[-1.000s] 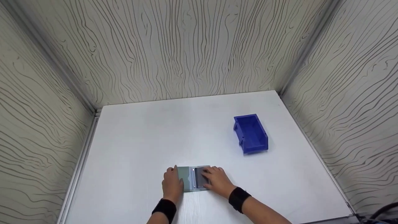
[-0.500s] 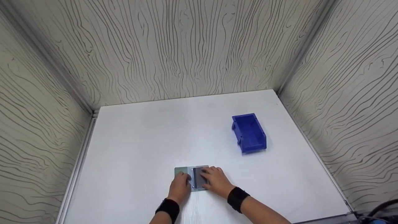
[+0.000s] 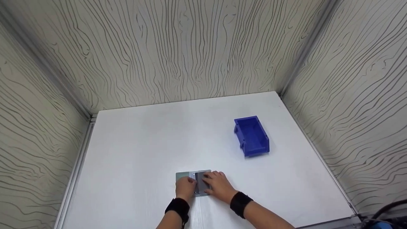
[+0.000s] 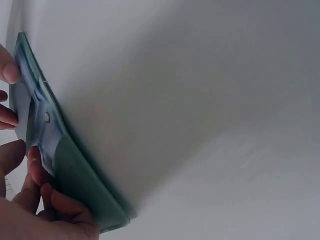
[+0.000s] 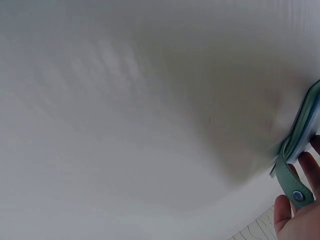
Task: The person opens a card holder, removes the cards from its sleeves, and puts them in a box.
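A green card holder (image 3: 182, 174) lies spread on the white table near its front, with clear plastic sleeves inside and a dark grey panel on its right half. My left hand (image 3: 185, 187) is over the left half, and its curled thumb and finger pinch at the edge of a sleeve (image 4: 49, 132) near the middle. My right hand (image 3: 221, 187) grips the right half, fingers over the grey panel (image 3: 201, 183). In the right wrist view, a green strap with a snap button (image 5: 295, 187) sticks out beside the right fingers. The left fingertips are partly hidden in the head view.
An open blue bin (image 3: 252, 136) stands on the white table (image 3: 140, 143), beyond my right hand. Wood-patterned panels (image 3: 178, 51) enclose the table at the back and both sides. A dark cable (image 3: 389, 208) shows at the lower right corner.
My left hand has moved from the card holder's left edge toward its middle, where its fingers now pinch. My right hand keeps its place on the right half.
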`<state>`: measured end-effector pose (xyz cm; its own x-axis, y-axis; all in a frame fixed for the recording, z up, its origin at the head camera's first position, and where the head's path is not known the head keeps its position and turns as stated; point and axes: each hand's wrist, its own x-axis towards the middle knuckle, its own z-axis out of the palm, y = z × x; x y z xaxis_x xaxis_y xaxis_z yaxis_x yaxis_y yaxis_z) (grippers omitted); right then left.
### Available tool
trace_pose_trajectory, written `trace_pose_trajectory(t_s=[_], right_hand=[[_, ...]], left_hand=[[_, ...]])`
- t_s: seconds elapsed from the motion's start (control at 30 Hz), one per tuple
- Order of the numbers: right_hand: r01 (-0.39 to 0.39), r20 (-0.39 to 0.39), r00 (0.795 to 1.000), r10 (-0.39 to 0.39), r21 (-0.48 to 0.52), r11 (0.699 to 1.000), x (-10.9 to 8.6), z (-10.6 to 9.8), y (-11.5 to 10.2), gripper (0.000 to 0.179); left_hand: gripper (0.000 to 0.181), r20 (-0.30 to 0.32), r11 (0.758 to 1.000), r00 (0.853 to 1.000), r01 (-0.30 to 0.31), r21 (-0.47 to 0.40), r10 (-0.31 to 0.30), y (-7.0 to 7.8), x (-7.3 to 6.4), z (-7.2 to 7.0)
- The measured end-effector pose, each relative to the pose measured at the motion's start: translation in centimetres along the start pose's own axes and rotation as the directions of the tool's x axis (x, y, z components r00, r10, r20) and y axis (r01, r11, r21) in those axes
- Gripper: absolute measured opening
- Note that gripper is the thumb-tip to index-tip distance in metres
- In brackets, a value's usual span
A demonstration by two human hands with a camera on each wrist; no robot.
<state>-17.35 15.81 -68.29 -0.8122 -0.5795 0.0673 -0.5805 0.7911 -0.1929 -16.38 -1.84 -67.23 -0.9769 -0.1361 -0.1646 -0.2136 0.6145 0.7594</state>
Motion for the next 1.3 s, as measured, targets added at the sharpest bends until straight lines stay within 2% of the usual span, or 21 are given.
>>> trace_pose_trajectory(t_s=[0.17, 0.27, 0.4, 0.53, 0.7, 0.83, 1.1, 1.3], right_hand=[[0.004, -0.010, 1.000, -0.004, -0.006, 1.000, 0.0, 0.1, 0.0, 0.050], [0.003, -0.004, 1.000, -0.003, -0.004, 1.000, 0.0, 0.1, 0.0, 0.050], [0.011, -0.002, 1.000, -0.011, 0.000, 1.000, -0.1, 0.1, 0.0, 0.050], [0.017, 0.002, 1.000, -0.017, 0.002, 1.000, 0.0, 0.1, 0.1, 0.052], [0.025, 0.005, 1.000, -0.025, 0.013, 1.000, -0.1, 0.0, 0.2, 0.059], [0.034, 0.006, 0.999, -0.034, 0.042, 0.999, -0.3, -0.1, 0.3, 0.062], [-0.010, 0.037, 0.999, 0.009, 0.034, 0.999, -0.2, -0.1, 0.3, 0.061], [-0.001, 0.040, 0.999, 0.001, -0.016, 1.000, -0.2, 0.3, 0.5, 0.063]], left_hand=[[0.012, 0.036, 0.998, 0.999, 0.012, 0.066, -0.015, 0.8, 0.0, -0.5], [0.015, 0.049, 0.991, 0.999, -0.019, 0.133, 0.012, 1.0, 0.1, -0.7], [0.024, 0.051, 0.966, 0.994, -0.101, 0.238, 0.092, 0.9, 0.1, -0.6], [0.029, 0.047, 0.952, 0.992, -0.124, 0.278, 0.116, 0.7, 0.3, -0.4], [0.019, 0.071, 0.977, 0.997, -0.024, 0.213, 0.009, 0.6, 0.7, -0.2], [0.019, 0.113, 0.985, 0.992, 0.042, 0.168, -0.062, 0.5, 0.9, -0.1], [0.021, 0.164, 0.998, 0.984, 0.056, 0.041, -0.062, 0.5, 1.1, -1.0], [0.018, 0.127, 0.997, 0.989, 0.073, -0.030, -0.069, 0.2, 1.2, -2.6]])
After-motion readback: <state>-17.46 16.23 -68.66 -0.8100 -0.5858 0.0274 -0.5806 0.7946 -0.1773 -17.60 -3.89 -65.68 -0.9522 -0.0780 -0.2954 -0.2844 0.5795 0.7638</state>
